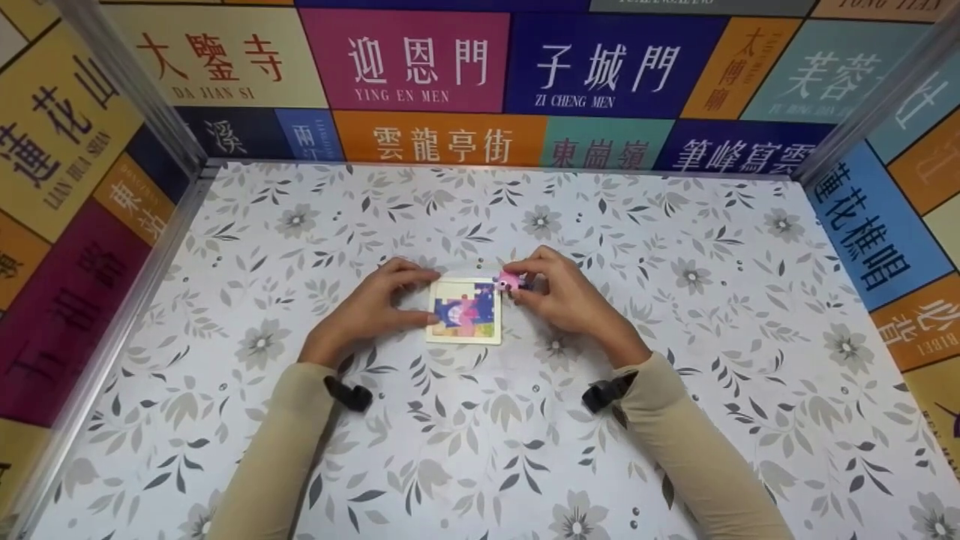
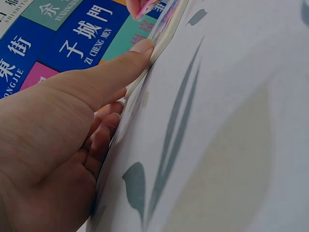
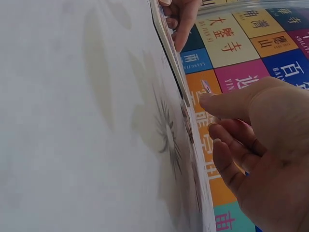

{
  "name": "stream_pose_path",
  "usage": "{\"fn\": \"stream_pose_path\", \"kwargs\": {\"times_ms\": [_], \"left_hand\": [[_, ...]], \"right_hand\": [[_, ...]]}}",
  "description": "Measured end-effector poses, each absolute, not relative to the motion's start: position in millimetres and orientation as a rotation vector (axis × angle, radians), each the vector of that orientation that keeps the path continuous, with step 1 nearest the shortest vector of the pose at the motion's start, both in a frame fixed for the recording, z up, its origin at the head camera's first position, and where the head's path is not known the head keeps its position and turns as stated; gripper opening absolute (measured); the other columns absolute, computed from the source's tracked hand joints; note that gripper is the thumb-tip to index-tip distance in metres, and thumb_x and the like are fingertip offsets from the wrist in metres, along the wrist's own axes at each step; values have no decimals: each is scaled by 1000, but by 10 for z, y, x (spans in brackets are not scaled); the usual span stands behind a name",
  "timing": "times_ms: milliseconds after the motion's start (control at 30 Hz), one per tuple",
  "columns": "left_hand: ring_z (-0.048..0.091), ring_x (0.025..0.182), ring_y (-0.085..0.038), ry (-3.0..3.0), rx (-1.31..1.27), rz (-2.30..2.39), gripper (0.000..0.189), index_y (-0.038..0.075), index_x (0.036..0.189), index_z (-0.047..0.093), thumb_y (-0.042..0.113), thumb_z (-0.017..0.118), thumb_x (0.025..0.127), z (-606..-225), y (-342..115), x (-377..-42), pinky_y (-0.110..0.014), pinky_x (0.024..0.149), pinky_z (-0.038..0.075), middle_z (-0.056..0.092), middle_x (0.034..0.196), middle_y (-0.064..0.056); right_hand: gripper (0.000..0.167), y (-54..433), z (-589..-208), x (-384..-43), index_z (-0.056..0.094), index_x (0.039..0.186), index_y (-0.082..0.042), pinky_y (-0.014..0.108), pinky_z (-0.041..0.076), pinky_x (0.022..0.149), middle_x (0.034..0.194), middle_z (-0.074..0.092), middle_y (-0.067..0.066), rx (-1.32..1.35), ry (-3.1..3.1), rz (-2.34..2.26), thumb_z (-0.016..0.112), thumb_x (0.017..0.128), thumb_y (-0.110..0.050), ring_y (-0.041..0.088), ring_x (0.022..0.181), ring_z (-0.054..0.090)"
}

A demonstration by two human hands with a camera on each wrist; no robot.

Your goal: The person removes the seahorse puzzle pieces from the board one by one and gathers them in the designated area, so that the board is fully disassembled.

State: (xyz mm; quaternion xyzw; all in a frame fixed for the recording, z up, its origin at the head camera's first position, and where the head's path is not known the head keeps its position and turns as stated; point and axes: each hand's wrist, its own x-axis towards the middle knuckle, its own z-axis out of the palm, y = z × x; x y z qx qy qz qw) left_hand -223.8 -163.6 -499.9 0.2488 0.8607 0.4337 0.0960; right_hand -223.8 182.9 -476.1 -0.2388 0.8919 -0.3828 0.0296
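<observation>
A small square jigsaw puzzle [image 1: 457, 310] in a cream tray lies flat on the table, with a pink, purple and yellow picture. Its upper left part shows bare cream backing. My left hand [image 1: 379, 298] is at the tray's left side, the straight thumb resting on the edge and the forefinger near the upper left corner. Over the tray's upper right corner, my right hand [image 1: 555, 289] pinches a pink puzzle piece [image 1: 508, 281] between thumb and fingers. From the right wrist, only a sliver of that piece [image 3: 206, 86] shows beyond the thumb.
A white cloth with grey flowers and leaves covers the table [image 1: 450, 450]. Panels with coloured blocks of Chinese lettering [image 1: 420, 67] stand along the back and both sides. Each wrist carries a black camera mount [image 1: 349, 394] at the beige sleeve's cuff.
</observation>
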Motion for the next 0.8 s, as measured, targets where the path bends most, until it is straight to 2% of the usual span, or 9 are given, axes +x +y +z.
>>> {"fn": "stream_pose_path", "kwargs": {"times_ms": [333,800], "left_hand": [[53,122,-26,2538,737,1303,67,17,148,69,31,94,87,-5004,-1646,-2232,-44,110,42,58,140,-9],[53,122,-23,2550,741,1290,66,18,147,69,32,93,88,-5001,-1642,-2226,-42,111,43,58,139,-6]], "right_hand": [[38,2135,-4803,-2195,77,135,-13,36,51,85,118,67,8,-637,2743,-1199,81,98,-12,24,101,64],[37,2346,-4825,-2186,76,135,-19,36,48,84,113,64,7,-603,2704,-1101,81,98,-13,22,95,58]]}}
